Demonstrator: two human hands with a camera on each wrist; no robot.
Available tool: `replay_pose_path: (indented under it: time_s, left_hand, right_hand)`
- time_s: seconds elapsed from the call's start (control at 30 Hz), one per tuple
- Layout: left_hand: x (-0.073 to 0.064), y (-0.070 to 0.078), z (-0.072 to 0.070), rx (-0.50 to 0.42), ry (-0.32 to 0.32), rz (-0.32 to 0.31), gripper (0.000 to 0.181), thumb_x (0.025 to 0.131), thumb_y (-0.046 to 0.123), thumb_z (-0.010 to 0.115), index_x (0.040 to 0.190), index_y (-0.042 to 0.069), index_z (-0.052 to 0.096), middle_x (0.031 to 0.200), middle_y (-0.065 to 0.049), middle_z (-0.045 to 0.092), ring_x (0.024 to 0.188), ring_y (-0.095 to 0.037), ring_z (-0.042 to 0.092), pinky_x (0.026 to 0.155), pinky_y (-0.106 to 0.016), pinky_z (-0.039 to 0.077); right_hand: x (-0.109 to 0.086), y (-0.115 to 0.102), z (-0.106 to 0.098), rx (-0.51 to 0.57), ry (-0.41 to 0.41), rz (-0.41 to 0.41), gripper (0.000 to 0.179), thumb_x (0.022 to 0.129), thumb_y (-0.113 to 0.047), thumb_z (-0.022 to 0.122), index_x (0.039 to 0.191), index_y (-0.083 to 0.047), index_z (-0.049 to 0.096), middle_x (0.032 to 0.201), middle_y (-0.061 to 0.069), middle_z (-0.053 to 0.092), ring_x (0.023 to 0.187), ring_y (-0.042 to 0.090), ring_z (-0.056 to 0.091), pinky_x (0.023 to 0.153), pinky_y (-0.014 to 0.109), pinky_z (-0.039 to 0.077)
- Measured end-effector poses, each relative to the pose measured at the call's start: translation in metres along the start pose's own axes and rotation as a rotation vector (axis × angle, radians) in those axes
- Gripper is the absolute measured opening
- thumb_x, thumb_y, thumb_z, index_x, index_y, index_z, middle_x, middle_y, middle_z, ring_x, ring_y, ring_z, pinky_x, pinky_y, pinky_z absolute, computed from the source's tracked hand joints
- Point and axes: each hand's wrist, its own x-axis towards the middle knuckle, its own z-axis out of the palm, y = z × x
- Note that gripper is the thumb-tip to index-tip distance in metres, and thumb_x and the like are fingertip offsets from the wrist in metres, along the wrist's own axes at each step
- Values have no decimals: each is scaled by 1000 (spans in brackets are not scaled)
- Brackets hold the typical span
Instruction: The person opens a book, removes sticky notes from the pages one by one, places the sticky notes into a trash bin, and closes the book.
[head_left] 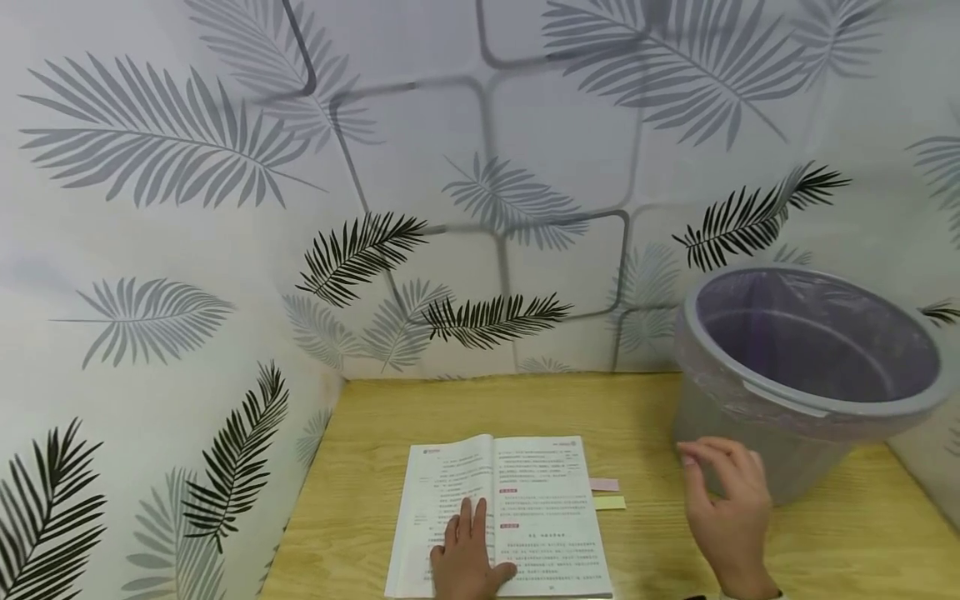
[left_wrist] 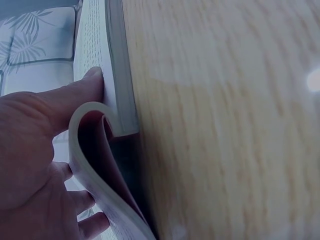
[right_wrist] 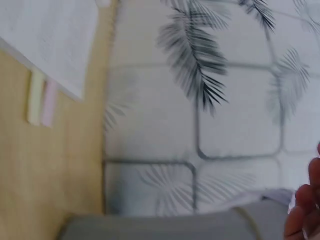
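An open book [head_left: 547, 533] lies on the wooden table, with printed text on both pages. My left hand [head_left: 468, 554] rests on it near the gutter, fingers spread over the left page and thumb on the right. In the left wrist view the book's bottom edge [left_wrist: 127, 95] shows, its pages curving up at the gutter under the hand [left_wrist: 30, 150]. My right hand [head_left: 731, 508] hovers in front of the grey bin [head_left: 757, 454], fingers loosely bent and thumb near the index fingertip. Nothing held shows in it. Only some fingers [right_wrist: 300, 210] appear in the right wrist view.
A pink tab [head_left: 604, 484] and a yellow tab [head_left: 609, 502] stick out from the book's right side. The bin stands at the table's right with a clear liner over its rim [head_left: 705, 333]. A leaf-patterned covering [head_left: 420, 167] rises behind the table [head_left: 352, 467].
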Motion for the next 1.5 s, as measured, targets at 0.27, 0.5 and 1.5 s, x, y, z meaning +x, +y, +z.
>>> replay_pose_path:
  time_s: [0.27,0.5,1.5]
  left_hand:
    - [0,1,8,3,-38,-7,108,68,53,85,154,15,32,161,-12,34,139,-36,41,96,-66,41]
    - [-1,-1,4,23,-16,-9,109,66,54,85,153,16,32,161,-11,34,139,-35,42,96,-65,41]
    - [5,0,-2,34,-11,34,108,68,54,84,154,15,32,161,-12,33,140,-37,41,98,-66,40]
  right_hand:
    - [-46,-2,22,-144,-431,178,19,79,6,74,90,-9,75,95,3,70,93,9,54,78,29,44]
    - [-69,15,51,-185,-736,375,14,88,-8,72,101,-7,75,101,6,72,99,26,61,86,47,47]
    - [-86,48,102,-403,-1029,608,42,89,-13,65,128,3,61,115,16,70,102,29,62,90,49,51]
